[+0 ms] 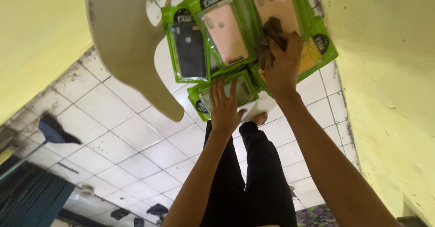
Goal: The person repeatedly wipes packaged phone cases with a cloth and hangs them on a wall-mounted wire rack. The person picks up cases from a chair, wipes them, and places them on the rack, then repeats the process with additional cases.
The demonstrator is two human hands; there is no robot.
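While left hand [223,104] is laid flat, fingers spread, on green phone-case pack [226,93], dark cloth [271,34] is pinched by right hand [282,64] over orange pack [312,55].

We see the uppermost peach phone case pack [276,3] cut off by the top edge, and the right hand [282,64] with its dark cloth [271,34] hides part of that pack's lower half. Below that pack, the left hand [224,105] covers most of the lowest pack [242,89]. Its contents cannot be determined.
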